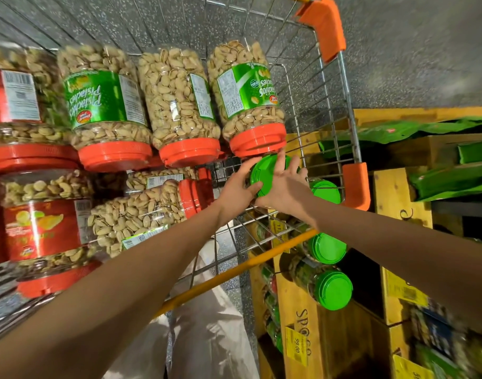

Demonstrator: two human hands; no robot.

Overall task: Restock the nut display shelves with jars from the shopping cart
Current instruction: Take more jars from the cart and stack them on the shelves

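Both hands, left hand [238, 188] and right hand [284, 187], clasp a green-lidded jar [264, 170] inside the shopping cart [316, 86], just below jars labelled "Pistachios" [245, 97].

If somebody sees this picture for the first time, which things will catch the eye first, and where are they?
Both hands, left and right, meet at the centre on a jar with a bright green lid inside the wire shopping cart. To the left lie clear plastic pistachio jars with red lids. At lower right, more green-lidded jars sit in yellow wooden display crates.
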